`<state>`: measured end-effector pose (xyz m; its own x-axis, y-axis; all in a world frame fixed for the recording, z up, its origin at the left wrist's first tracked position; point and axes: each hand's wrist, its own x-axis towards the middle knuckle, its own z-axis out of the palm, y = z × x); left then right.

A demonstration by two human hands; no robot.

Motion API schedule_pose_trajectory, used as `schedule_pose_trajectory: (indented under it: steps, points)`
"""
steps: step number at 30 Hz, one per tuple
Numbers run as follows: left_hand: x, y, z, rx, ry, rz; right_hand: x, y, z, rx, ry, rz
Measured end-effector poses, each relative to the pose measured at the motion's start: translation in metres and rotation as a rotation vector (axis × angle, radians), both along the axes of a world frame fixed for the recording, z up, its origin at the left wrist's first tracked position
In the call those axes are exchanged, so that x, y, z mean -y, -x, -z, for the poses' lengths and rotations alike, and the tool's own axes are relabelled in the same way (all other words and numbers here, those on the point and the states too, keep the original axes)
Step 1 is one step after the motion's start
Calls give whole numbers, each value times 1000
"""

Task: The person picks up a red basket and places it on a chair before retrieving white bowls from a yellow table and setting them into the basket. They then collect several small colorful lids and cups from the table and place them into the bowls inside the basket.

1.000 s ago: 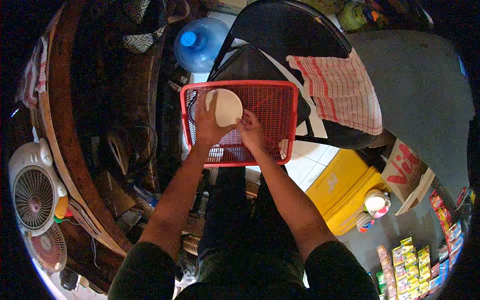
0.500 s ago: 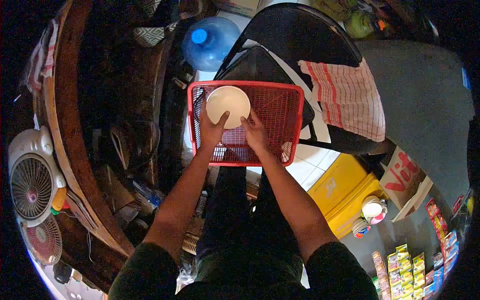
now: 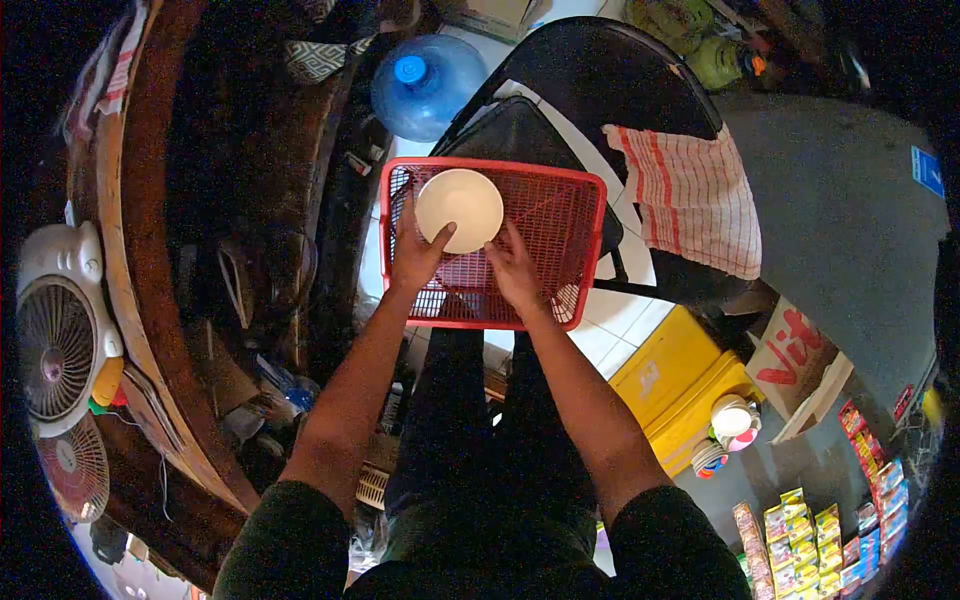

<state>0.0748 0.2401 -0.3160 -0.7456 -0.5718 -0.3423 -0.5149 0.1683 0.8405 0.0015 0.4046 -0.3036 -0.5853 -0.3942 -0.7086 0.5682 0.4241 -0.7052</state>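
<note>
Red plastic is forming the open, latticed basket (image 3: pixel 550 225) in the head view, and white floor tiles (image 3: pixel 610 325) are showing around it; what is bearing the basket is hard to tell. A black chair (image 3: pixel 590 75) is standing beyond, with a striped cloth (image 3: pixel 695 200) draping over it. A blue water jug (image 3: pixel 430 90) is standing near the basket's far left corner, a yellow box (image 3: pixel 670 370) is lying to the right, and a fan (image 3: pixel 58 350) is facing up at far left. The cream bowl (image 3: pixel 460 210) is sitting over the basket's left half, its mouth facing up; being round, it is showing no long axis, while the basket's is running left to right. The left hand (image 3: pixel 418 255) is gripping the bowl's near-left side, thumb over the rim. The right hand (image 3: pixel 515 270) is holding its fingers partly spread at the near-right rim; whether they are touching, I cannot tell.
</note>
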Motion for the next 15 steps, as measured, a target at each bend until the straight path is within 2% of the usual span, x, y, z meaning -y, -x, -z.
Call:
schedule_pose_trajectory:
  steps: [2, 4, 6, 9, 10, 12, 15]
  points:
    - [0, -8, 0, -20, -3, -61, -8, -3, -3, -19, -17, -4]
    - [0, -13, -32, -39, -9, -36, -16, -2, -15, -58, -28, -4]
    - [-2, -14, -84, -154, -325, -141, -26, -1, -43, -17, -41, 49]
    - [3, -49, -99, -245, -424, -181, -37, 7, -94, -103, 14, 80]
    - [5, -52, -120, -292, -490, -185, -41, 10, -112, -94, 53, 112]
    - [15, -59, -163, -168, -458, -145, -50, 16, -148, -132, 96, 137]
    - [27, -55, -210, -229, -343, -70, -56, 24, -208, -154, 158, 234]
